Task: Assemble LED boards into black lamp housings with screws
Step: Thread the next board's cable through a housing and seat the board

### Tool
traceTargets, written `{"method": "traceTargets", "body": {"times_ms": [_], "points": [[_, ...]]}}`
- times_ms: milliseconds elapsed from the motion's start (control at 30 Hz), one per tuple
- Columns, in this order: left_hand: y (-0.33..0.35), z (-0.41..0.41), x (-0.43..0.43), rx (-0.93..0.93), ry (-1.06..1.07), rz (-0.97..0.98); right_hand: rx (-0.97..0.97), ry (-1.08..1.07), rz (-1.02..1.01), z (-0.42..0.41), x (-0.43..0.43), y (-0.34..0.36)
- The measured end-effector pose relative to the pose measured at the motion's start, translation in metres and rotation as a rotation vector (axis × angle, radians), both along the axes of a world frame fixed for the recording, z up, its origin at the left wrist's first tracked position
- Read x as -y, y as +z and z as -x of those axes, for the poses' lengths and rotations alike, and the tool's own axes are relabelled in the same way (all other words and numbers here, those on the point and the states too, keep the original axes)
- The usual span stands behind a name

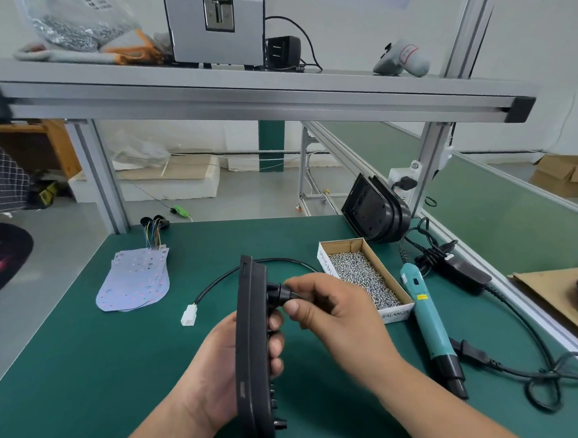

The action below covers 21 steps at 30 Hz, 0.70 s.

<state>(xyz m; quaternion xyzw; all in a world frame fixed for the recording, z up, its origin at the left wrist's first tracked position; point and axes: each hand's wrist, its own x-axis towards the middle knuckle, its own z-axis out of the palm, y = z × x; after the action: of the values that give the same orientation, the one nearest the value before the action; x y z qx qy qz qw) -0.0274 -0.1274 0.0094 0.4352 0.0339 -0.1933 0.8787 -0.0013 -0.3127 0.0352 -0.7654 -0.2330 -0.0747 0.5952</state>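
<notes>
My left hand (227, 367) grips a black lamp housing (251, 345), held on edge above the green mat. My right hand (329, 309) pinches a black cable plug (276, 297) at the housing's right face. From there a black cable (223, 277) loops left and ends in a white connector (189, 315). A stack of white LED boards (136, 282) with coloured wires lies at the left. At the right stands a cardboard box of screws (361, 281). A teal electric screwdriver (431, 325) lies beside it.
More black housings (376, 210) lean stacked against the frame post at the back right. The screwdriver's power brick and cords (463, 273) trail across the right side of the mat. An aluminium shelf (255, 88) spans overhead, carrying a screw feeder.
</notes>
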Motion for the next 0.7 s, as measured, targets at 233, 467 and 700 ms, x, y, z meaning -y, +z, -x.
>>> {"method": "traceTargets", "body": {"times_ms": [233,467,700], "points": [[0.002,-0.001,0.01,0.057,0.159,-0.134,-0.113,0.01,-0.164,0.003,-0.005,0.0],[0.002,0.002,0.012,0.224,0.202,-0.146,-0.085,-0.103,-0.174,0.009,-0.006,-0.001],[0.007,0.003,0.012,0.332,0.25,-0.198,0.078,-0.117,-0.033,0.013,-0.001,0.004]]}}
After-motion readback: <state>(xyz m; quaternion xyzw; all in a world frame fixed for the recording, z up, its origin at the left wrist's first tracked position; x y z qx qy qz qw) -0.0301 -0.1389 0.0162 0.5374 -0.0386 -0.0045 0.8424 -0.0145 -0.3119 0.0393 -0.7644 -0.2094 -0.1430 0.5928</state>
